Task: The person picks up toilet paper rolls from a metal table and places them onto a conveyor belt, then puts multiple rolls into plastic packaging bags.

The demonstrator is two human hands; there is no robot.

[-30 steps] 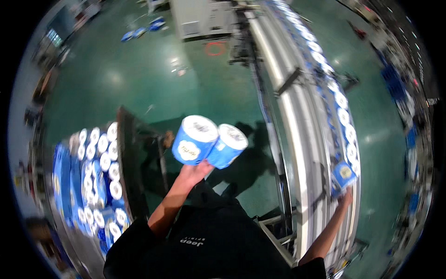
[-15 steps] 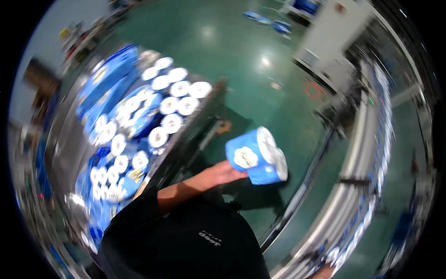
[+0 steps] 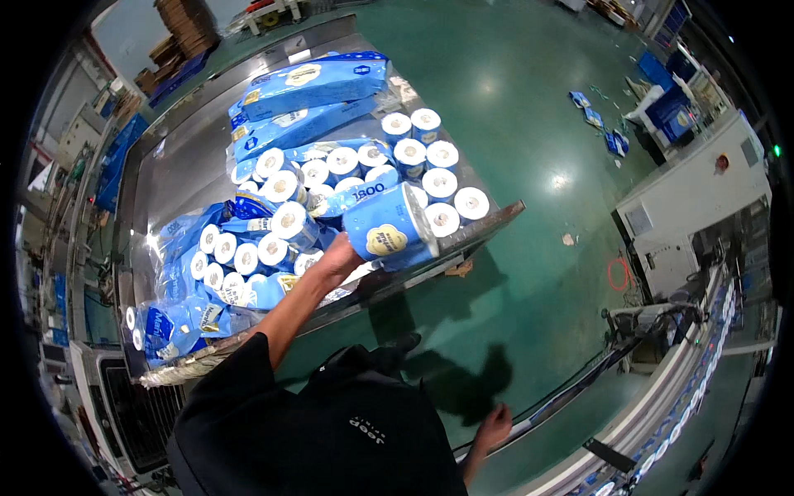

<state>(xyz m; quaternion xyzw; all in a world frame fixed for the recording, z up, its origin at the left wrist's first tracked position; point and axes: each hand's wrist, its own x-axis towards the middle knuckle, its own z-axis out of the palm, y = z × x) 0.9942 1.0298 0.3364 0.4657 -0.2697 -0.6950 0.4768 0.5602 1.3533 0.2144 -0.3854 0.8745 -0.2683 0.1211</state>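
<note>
My left hand (image 3: pixel 339 259) is closed on blue-wrapped toilet paper rolls (image 3: pixel 374 217), held tilted above the front edge of a metal table (image 3: pixel 186 183). A second roll shows only in part beneath the larger one. Just beyond, several loose rolls (image 3: pixel 439 183) stand on end near the table's right corner. More rolls lie to the left of my hand, some in torn blue plastic packs (image 3: pixel 198 314). Away from the table, low by my right side, my right hand (image 3: pixel 495 426) hangs with its fingers curled and nothing visible in them.
Long sealed blue packs (image 3: pixel 318 85) lie at the table's far side. A conveyor (image 3: pixel 637 422) carrying rolls runs along the lower right, beside a pale machine cabinet (image 3: pixel 699 198). Blue wrappers (image 3: pixel 594 117) lie on the green floor, and a red cable (image 3: pixel 617 274) near the cabinet.
My left hand has carried the rolls from over the floor leftward to the table's edge. The view has turned toward the table. My right hand has come away from the conveyor.
</note>
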